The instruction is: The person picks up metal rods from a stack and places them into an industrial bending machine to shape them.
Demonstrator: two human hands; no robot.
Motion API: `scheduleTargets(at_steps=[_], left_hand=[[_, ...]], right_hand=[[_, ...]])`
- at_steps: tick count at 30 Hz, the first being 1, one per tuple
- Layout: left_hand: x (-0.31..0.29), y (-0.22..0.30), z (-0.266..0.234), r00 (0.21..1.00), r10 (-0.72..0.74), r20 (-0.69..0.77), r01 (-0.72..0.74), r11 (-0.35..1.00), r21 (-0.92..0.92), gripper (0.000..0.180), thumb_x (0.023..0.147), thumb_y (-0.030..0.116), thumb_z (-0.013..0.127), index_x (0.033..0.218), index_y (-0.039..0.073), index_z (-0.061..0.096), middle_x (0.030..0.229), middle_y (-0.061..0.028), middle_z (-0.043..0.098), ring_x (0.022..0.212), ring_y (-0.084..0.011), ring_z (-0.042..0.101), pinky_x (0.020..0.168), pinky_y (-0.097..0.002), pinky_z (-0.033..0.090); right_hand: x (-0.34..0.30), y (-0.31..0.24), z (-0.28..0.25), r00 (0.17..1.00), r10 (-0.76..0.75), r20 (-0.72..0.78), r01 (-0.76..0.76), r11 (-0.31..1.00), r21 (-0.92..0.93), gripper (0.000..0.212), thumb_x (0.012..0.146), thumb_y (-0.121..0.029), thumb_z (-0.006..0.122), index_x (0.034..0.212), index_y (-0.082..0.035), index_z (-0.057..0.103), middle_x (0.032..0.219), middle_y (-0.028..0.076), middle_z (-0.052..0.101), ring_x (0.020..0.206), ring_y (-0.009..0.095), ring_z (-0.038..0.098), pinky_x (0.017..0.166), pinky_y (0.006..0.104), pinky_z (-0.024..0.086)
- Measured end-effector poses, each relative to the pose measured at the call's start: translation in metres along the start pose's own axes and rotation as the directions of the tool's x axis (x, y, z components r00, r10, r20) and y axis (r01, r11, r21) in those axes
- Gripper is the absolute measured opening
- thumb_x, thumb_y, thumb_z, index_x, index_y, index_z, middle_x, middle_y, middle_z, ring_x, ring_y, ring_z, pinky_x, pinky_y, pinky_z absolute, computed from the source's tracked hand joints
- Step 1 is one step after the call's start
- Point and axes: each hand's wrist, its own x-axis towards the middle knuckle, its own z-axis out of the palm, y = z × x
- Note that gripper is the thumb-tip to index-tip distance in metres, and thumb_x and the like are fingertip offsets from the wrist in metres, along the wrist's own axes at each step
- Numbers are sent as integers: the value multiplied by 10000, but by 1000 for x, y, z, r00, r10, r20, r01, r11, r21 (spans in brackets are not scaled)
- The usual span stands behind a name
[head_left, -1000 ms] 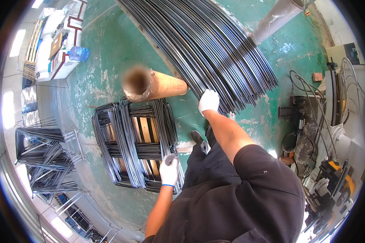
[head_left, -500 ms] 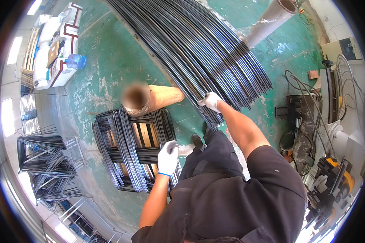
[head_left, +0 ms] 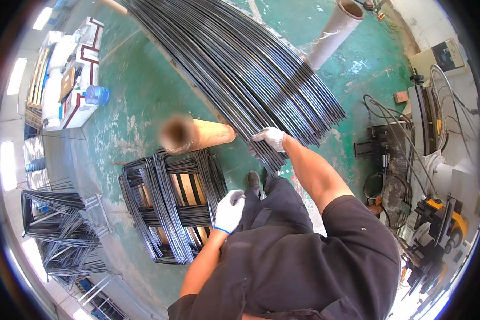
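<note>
A wide sheaf of long dark metal rods [head_left: 240,69] slants from the far left toward me, its near ends by my legs. My right hand [head_left: 271,138], in a white glove, is closed over rods at the near left edge of the sheaf; how many it grips is hidden. My left hand [head_left: 230,210], also in a white glove with a blue cuff, hangs in front of me with its fingers curled in. No object shows in it. Beside it on the left lies a stack of bent rod frames [head_left: 168,213] on a wooden pallet [head_left: 186,189].
An upright brown tube [head_left: 210,133] stands between the frames and the rods. A grey tube [head_left: 336,34] rises at the far right of the sheaf. Machinery with hoses [head_left: 394,154] lines the right side. More bent frames [head_left: 64,229] are piled at the left; a blue water bottle [head_left: 97,95] lies farther back.
My left hand has shifted right, toward my body. My right hand stays on the rods and has moved slightly left and down. The whole view has shifted a little.
</note>
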Motion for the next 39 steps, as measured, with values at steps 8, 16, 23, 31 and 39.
scheduleTargets(at_steps=[8,16,23,31,39], left_hand=[[11,13,-4,987,146,65,-146,989,-11,233,993,71,634,1197,-37,664,1055,-113,737,1012,-144,697,907,-277,537],[32,-26,-4,992,36,123,11,931,-364,231,987,58,629,1203,-23,647,1067,-127,726,971,-193,704,877,-335,567],[122,-4,19,934,-112,338,320,679,-660,338,1028,294,659,1257,52,603,1064,-156,721,893,-313,718,809,-471,598],[194,11,36,857,-124,500,515,228,-826,382,1078,369,547,927,26,623,861,-143,696,838,-309,693,865,-486,598],[88,38,102,843,-195,502,534,421,-733,232,1009,102,555,793,22,577,733,-99,568,681,-248,545,698,-410,534]], right_hand=[[-10,-13,34,887,-402,-228,-56,396,-917,484,844,-415,760,978,50,758,872,243,736,907,368,732,852,425,568],[-127,-30,103,830,-383,-404,-175,509,-843,651,998,-515,581,928,118,718,754,251,712,733,391,736,748,492,565],[-310,163,95,612,-282,-739,-539,535,-651,617,900,-560,716,936,55,735,853,328,672,867,435,715,778,484,547],[-538,483,168,46,-196,-980,-790,593,-155,314,838,-364,784,799,-59,720,835,217,708,822,385,711,792,496,562],[-468,451,133,-55,-588,-807,-699,600,-389,125,778,-195,690,733,-99,625,719,162,668,728,392,672,696,514,519]])
